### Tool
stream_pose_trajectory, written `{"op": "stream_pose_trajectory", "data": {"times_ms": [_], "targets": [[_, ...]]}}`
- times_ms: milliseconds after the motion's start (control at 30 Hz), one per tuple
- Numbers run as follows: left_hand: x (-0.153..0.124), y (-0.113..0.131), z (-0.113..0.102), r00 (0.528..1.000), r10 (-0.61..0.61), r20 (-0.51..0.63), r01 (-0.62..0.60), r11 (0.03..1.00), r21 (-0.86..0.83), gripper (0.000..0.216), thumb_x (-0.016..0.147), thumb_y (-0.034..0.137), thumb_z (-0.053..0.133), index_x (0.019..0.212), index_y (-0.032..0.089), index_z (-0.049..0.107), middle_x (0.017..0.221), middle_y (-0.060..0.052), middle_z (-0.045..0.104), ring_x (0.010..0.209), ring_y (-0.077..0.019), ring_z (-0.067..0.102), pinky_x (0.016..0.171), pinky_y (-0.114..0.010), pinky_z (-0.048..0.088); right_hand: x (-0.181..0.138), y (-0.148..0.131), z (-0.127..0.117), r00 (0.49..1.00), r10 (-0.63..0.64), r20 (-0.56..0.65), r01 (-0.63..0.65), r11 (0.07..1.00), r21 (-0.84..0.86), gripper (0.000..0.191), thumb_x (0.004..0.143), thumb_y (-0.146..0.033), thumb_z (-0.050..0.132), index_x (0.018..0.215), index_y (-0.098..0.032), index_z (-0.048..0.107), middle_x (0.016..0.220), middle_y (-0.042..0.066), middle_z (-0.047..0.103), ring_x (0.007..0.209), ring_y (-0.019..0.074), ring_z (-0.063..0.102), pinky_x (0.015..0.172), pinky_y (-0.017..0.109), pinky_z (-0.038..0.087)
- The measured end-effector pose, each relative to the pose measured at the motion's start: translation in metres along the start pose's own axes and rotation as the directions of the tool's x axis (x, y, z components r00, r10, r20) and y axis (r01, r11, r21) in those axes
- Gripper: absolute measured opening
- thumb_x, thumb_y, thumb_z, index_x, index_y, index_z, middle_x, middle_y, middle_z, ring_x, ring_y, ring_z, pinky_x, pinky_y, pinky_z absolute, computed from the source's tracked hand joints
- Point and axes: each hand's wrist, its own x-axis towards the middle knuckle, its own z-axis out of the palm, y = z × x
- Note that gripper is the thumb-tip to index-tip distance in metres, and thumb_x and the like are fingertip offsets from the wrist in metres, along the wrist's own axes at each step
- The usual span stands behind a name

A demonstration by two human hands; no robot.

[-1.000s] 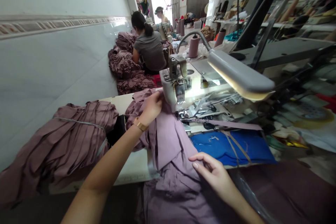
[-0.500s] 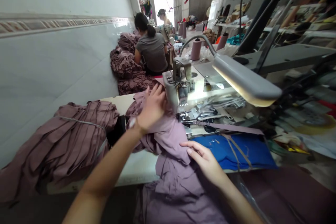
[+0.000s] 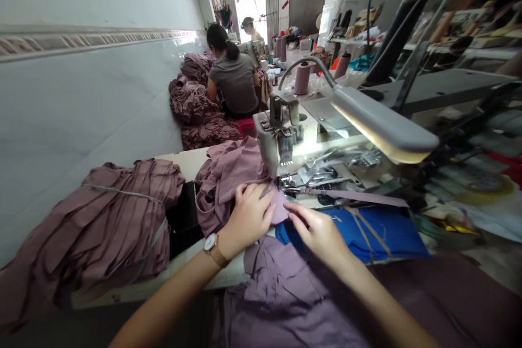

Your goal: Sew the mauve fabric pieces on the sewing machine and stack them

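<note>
A mauve garment point(image 3: 232, 174) lies heaped on the sewing table and hangs down into my lap. My left hand point(image 3: 248, 217), with a watch on its wrist, presses the cloth just in front of the sewing machine point(image 3: 281, 136), its fingers curled over a fold. Close beside it, my right hand point(image 3: 316, 231) pinches the cloth's edge near the presser foot. A narrow mauve strip point(image 3: 359, 197) runs out to the right of the needle area.
A tied bundle of mauve pieces point(image 3: 106, 217) sits at the table's left. Blue cloth point(image 3: 379, 236) covers the table to the right. A lit lamp point(image 3: 379, 122) hangs over the machine. Another person point(image 3: 232, 76) sits at a machine ahead, with more mauve piles by the wall.
My left hand came back from the machine's left side toward me onto the cloth. The right hand moved up to the needle area, so both hands now meet on the cloth.
</note>
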Motion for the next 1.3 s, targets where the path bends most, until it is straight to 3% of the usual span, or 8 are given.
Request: {"op": "stream_pose_trajectory", "data": {"times_ms": [167,400,567,667,867,1000,1200,1300], "targets": [[0.015,-0.016,-0.003,1.0,0.01,0.023,-0.01,1.0,0.022,0.035,0.096,0.027,0.045,0.128,0.024,0.056,0.121,-0.008,0.061,0.117,-0.0253,0.05,0.113,-0.056,0.012,0.011,-0.009,-0.013,0.989,-0.075,0.128,0.115,0.932,-0.343,0.036,0.095,-0.022,0.047,0.127,-0.019,0.063,0.092,0.011,0.08,0.076,0.0273,0.076,0.067,0.033,0.054],[0.035,-0.041,-0.003,0.998,-0.03,0.049,0.026,0.996,0.088,0.031,0.096,0.032,0.044,0.119,0.021,0.062,0.111,-0.01,0.061,0.11,-0.0256,0.052,0.096,-0.041,0.04,0.036,-0.036,-0.029,0.954,-0.013,0.298,0.191,0.795,-0.575,0.034,0.094,-0.023,0.049,0.123,-0.017,0.065,0.072,0.014,0.078,0.062,0.0317,0.074,0.055,0.033,0.047],[-0.005,-0.01,-0.019,0.948,-0.316,0.023,0.307,0.935,0.179,0.025,0.095,0.031,0.045,0.103,0.014,0.061,0.097,-0.012,0.061,0.093,-0.0258,0.059,0.077,-0.036,0.047,0.005,-0.033,-0.011,0.973,0.095,0.208,-0.092,0.995,-0.026,0.023,0.093,-0.03,0.053,0.103,-0.019,0.071,0.092,0.011,0.078,0.083,0.0275,0.073,0.074,0.035,0.052],[-0.031,0.015,-0.034,0.929,-0.327,0.175,0.307,0.943,0.128,0.021,0.095,0.034,0.046,0.092,0.016,0.058,0.083,-0.007,0.062,0.073,-0.0221,0.062,0.064,-0.032,0.046,-0.014,-0.033,0.019,0.917,0.225,0.329,-0.379,0.748,0.545,0.028,0.087,-0.038,0.063,0.104,-0.017,0.068,0.096,0.007,0.075,0.089,0.0237,0.07,0.079,0.033,0.054],[-0.018,0.009,-0.025,0.929,0.34,0.143,-0.333,0.94,-0.074,0.028,0.094,0.016,0.041,0.113,0.013,0.06,0.113,-0.014,0.066,0.107,-0.0253,0.059,0.095,-0.041,0.047,-0.029,-0.045,0.051,0.889,0.35,0.295,-0.417,0.355,0.836,0.028,0.079,-0.037,0.074,0.098,-0.017,0.072,0.094,0.005,0.076,0.098,0.0265,0.065,0.09,0.037,0.049],[-0.003,-0.004,-0.008,0.898,0.431,0.088,-0.416,0.898,-0.145,0.039,0.095,0.014,0.039,0.131,0.013,0.052,0.131,-0.014,0.059,0.123,-0.0238,0.051,0.108,-0.043,0.041,-0.04,-0.047,0.013,0.822,0.36,0.442,-0.522,0.161,0.838,0.032,0.084,-0.038,0.068,0.112,-0.022,0.068,0.097,0.005,0.075,0.092,0.0266,0.068,0.085,0.039,0.052],[-0.003,-0.001,-0.002,0.942,0.332,0.041,-0.322,0.933,-0.161,0.037,0.092,0.012,0.041,0.126,0.015,0.057,0.131,-0.014,0.058,0.121,-0.0247,0.05,0.106,-0.044,0.043,-0.023,-0.028,-0.027,0.91,0.394,0.13,-0.409,0.8,0.438,0.043,0.091,-0.043,0.055,0.127,-0.02,0.059,0.093,0.006,0.073,0.086,0.0242,0.068,0.083,0.037,0.053],[-0.003,0.001,-0.002,0.958,0.286,0.028,-0.277,0.944,-0.178,0.034,0.092,0.013,0.042,0.121,0.015,0.06,0.13,-0.013,0.057,0.119,-0.0247,0.05,0.105,-0.043,0.044,-0.001,-0.024,-0.019,0.96,0.263,0.1,-0.277,0.945,0.173,0.045,0.093,-0.035,0.049,0.135,-0.019,0.054,0.109,0.01,0.073,0.098,0.0263,0.068,0.092,0.04,0.05]]}}
